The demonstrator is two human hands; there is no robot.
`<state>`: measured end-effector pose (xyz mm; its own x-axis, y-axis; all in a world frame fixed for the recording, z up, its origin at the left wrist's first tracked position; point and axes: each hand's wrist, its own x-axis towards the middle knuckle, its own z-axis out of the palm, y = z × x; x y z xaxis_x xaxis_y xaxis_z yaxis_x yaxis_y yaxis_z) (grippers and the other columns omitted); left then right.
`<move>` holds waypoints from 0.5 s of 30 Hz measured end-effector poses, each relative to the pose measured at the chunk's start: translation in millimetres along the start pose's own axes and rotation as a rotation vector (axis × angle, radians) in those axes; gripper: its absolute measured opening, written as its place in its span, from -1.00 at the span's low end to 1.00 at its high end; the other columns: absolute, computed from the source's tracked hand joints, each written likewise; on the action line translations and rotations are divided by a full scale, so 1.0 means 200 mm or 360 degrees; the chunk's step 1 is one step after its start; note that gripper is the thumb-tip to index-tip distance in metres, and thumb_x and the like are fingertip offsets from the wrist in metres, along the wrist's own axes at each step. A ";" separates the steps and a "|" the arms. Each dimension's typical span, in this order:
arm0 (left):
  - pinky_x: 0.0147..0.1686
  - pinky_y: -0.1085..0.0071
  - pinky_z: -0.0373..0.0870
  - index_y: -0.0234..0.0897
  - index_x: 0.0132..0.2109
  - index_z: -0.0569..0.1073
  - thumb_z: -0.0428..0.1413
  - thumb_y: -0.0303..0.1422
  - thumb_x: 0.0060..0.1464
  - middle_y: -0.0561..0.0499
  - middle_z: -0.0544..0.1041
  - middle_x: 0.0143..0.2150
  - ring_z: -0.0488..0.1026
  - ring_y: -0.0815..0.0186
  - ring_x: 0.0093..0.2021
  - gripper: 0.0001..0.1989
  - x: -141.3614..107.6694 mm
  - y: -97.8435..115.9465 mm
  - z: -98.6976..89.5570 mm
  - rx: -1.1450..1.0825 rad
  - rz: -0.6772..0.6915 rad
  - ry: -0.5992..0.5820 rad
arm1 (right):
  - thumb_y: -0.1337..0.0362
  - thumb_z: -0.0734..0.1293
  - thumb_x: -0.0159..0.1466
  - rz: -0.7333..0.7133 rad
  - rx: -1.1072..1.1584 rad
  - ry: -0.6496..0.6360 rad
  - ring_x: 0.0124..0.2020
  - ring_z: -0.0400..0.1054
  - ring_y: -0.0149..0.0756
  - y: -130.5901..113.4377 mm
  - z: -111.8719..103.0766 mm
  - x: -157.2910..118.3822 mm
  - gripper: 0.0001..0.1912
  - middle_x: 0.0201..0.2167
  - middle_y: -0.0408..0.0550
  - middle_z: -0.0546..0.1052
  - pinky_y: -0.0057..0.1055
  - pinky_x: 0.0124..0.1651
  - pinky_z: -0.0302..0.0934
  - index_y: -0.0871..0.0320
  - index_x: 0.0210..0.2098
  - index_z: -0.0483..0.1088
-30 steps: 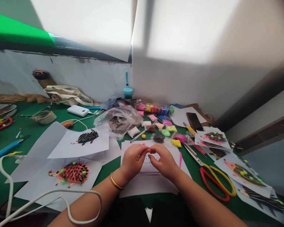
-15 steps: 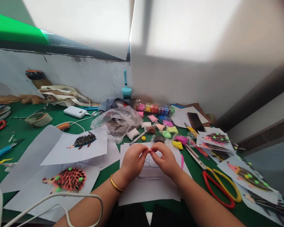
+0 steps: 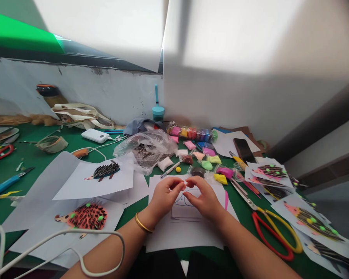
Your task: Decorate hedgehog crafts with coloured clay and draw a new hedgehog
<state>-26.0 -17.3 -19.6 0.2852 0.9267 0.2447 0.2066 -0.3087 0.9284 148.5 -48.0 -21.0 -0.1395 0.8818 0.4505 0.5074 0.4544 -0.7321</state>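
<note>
Over a sheet of white paper with a line drawing, both my hands meet at the fingertips. My left hand, with a gold bangle at its wrist, pinches thumb against fingers. A small pale bit shows at its fingertips; its kind is too small to tell. My right hand faces it, thumb and index finger apart, the index tip close to that bit. Behind the hands lie a small yellow ball, a white pen and several wrapped pieces of coloured clay, among them a yellow one.
Large scissors with red and yellow handles lie right of the paper. Hedgehog pictures on sheets lie at both sides. A plastic bag of striped seeds, a phone and a power bank are farther back. A white cable crosses the front left.
My right thumb and index finger have spread apart, where both hands' fingertips were pressed together before. The pale bit now shows between the hands. The view has shifted slightly.
</note>
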 end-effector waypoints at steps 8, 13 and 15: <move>-0.36 0.44 0.33 -0.30 -0.31 0.49 0.16 -0.22 0.13 0.05 0.51 -0.43 0.40 0.35 -0.40 -0.79 0.00 0.02 -0.01 -0.0206 -0.0116 -0.0112 | 0.24 0.33 0.33 -0.0161 -0.0002 -0.0006 -0.23 0.40 -0.28 -0.03 -0.01 0.01 -0.91 -0.30 -0.12 0.55 -0.32 -0.13 0.23 0.05 -0.19 0.47; -0.31 0.43 0.34 -0.27 -0.25 0.52 0.21 -0.22 0.09 0.02 0.54 -0.34 0.42 0.33 -0.33 -0.80 0.00 0.01 0.00 -0.0086 0.0028 -0.0198 | 0.23 0.32 0.33 -0.0074 0.0014 0.0101 -0.30 0.39 -0.28 -0.02 -0.02 0.00 -0.90 -0.37 -0.10 0.53 -0.33 -0.21 0.23 0.09 -0.28 0.46; -0.31 0.42 0.34 -0.27 -0.26 0.51 0.21 -0.21 0.10 0.02 0.54 -0.34 0.41 0.33 -0.32 -0.80 0.00 0.00 0.00 -0.0039 0.0066 -0.0179 | 0.23 0.31 0.34 -0.0046 0.0006 0.0081 -0.31 0.38 -0.28 -0.01 -0.02 0.00 -0.88 -0.37 -0.10 0.52 -0.33 -0.24 0.23 0.10 -0.29 0.45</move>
<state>-25.5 -17.7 -19.1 0.3964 0.8830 0.2515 0.1699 -0.3397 0.9250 151.7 -50.4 -17.3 -0.1105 0.8608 0.4967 0.5007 0.4800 -0.7204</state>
